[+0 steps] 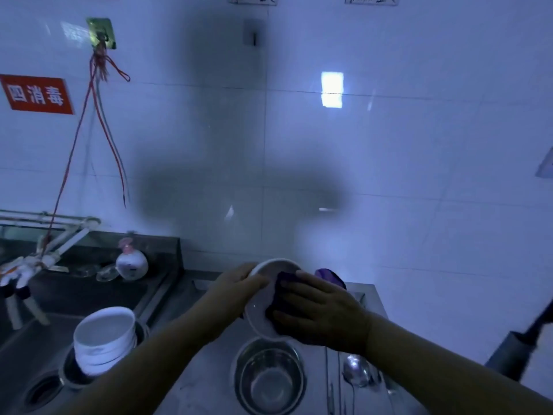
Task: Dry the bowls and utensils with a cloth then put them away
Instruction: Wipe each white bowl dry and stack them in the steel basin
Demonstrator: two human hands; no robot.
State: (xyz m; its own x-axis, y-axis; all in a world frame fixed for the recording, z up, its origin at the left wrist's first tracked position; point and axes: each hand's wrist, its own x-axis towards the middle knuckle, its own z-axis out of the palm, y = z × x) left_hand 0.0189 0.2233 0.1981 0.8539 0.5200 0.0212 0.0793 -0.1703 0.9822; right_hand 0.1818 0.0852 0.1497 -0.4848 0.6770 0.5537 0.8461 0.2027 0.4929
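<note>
My left hand grips the rim of a white bowl, held tilted above the steel counter. Pressed into the bowl's inside is a purple cloth, held by my right hand. More of the cloth sticks out behind that hand. Below the bowl stand nested steel bowls. Metal spoons lie on the counter to their right. A stack of white bowls sits in a steel bowl in the sink at the left.
The sink at the left has a drain, a tap and a soap dispenser with glass dishes on its ledge. A dark handle leans at the right. A white tiled wall stands close behind.
</note>
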